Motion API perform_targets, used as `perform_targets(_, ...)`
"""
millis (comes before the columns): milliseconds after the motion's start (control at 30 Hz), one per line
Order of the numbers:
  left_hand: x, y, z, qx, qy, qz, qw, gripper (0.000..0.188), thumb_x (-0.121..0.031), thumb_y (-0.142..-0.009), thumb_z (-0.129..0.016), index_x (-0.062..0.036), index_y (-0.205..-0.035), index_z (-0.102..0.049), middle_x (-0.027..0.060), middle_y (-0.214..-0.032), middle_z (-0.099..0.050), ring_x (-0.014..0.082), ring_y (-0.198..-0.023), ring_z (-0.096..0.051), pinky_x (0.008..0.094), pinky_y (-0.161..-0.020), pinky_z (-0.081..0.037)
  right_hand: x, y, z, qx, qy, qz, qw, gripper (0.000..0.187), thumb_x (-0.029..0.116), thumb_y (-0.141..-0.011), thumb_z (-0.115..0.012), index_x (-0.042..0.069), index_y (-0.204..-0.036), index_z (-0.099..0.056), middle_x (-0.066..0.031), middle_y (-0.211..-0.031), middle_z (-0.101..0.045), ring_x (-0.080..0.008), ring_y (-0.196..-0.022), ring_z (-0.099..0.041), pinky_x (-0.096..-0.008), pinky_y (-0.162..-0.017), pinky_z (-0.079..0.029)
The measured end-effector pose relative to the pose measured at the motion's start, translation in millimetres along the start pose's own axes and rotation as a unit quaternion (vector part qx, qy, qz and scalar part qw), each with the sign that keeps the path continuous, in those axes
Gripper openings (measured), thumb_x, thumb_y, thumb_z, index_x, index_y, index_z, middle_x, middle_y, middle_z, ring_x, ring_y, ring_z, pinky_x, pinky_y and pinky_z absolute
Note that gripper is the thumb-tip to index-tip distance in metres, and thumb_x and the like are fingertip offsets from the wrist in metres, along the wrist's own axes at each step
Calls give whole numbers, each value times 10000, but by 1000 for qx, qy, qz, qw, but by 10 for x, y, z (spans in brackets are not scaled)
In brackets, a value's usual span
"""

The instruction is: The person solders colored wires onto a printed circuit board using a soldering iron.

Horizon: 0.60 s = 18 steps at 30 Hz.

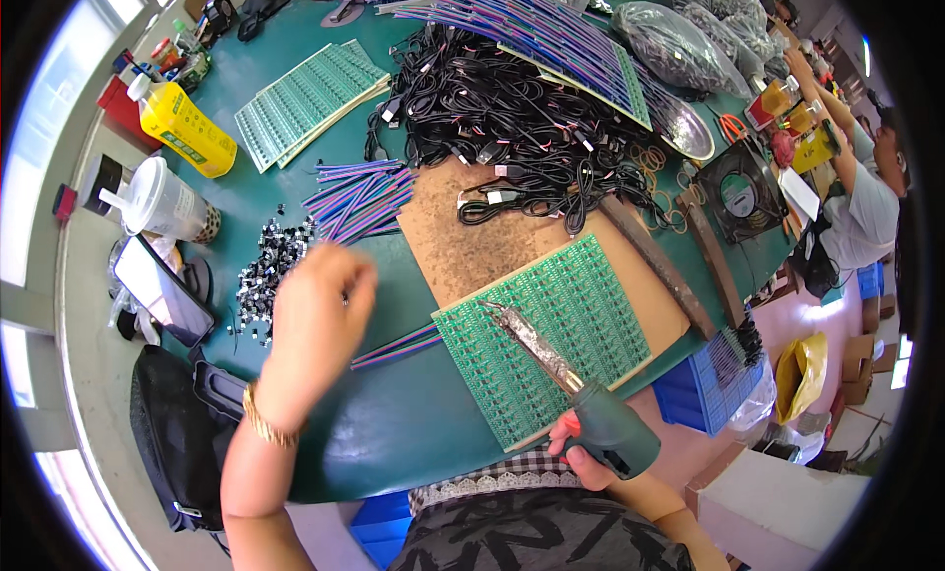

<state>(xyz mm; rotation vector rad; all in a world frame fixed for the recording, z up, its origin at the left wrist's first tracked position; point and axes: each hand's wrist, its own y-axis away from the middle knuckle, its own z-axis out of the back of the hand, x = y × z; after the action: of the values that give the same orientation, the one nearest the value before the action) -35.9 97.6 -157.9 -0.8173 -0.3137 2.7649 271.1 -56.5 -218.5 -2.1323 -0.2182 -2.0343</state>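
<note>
We've got our right hand (pixel 589 469) wrapped round 1 soldering iron (pixel 612 425) over the PCB panel (pixel 581 305); left of that panel, our left hand (pixel 320 320) is curled, can't tell if it's pinching anything.

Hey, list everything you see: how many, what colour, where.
soldering iron: one, green and silver, lower centre
circuit panel: one, green, under the iron
stacked panels: several, green, upper left
cables: uncounted pile, black, upper centre
wires: many, multicoloured, top and left
small parts: heap, black, left
cardboard: one, brown, beneath circuit panel
bars: two, brown, right
fan: one, black, right
large bottle: one, yellow, upper left
cup: one, whitish, left
phone: one, dark, left
pouch: one, black, lower left
basket: one, blue, lower right
plastic bags: several, clear, upper right
table: one, green, centre
co-worker: at least one, light top, right edge
edge clutter: uncountable, mixed, around the rim
left hand: one, bare, near small parts
right hand: one, bare, gripping soldering iron
</note>
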Motion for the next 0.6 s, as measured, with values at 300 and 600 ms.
perform_targets(300, 428, -576, -356, -38, -96, 45, 994, 82, -66, -869, -596, 9, -887, -570, 187, -928, -599, 387, -911, -583, 471, -775, -478, -15, -33, 33, 5, -25, 28, 999, 268, 104, -851, -634, -24, -1083, -589, -104, -907, -638, -146, -709, -655, -297, -628, -543)
perform_targets(600, -12, 95, -102, -71, 71, 18, 995, 144, 8, -885, -619, -27, -1001, -540, 50, -756, -576, 118, -630, -526, 267, -573, -442, -65, -35, 111, 46, 102, 54, 992, 372, 114, -814, -627, -31, -1155, -592, -75, -839, -680, -182, -694, -670, -318, -642, -549)
